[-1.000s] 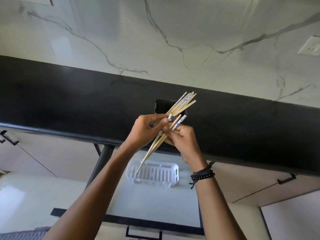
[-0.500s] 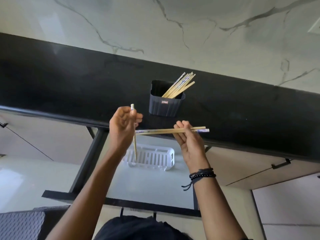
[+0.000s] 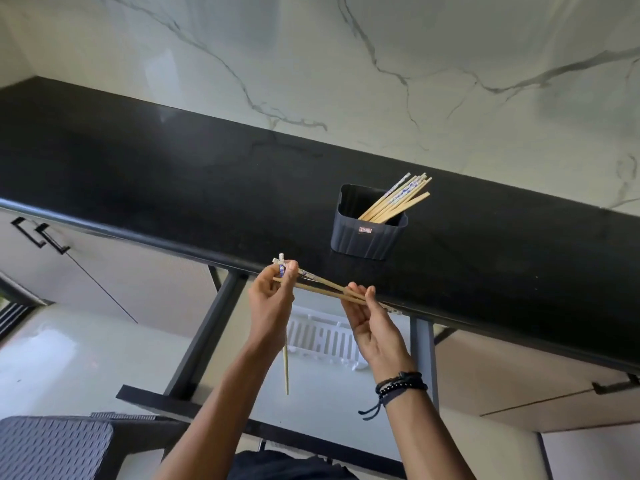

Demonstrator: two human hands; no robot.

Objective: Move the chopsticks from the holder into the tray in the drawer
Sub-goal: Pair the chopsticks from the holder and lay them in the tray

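1. Above the drawer (image 3: 332, 396), my left hand (image 3: 272, 303), gripping one chopstick (image 3: 286, 368), now also pinches the pair (image 3: 325, 292) my right hand (image 3: 369, 318) holds.
2. Gathered for the tray (image 3: 322, 336); other chopsticks (image 3: 398, 202) fill the holder (image 3: 363, 240).

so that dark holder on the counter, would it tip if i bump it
The holder looks like thin plastic, so probably light. The chopsticks in it all lean to one corner past the rim, which may tip it that way. Its broad base should help.
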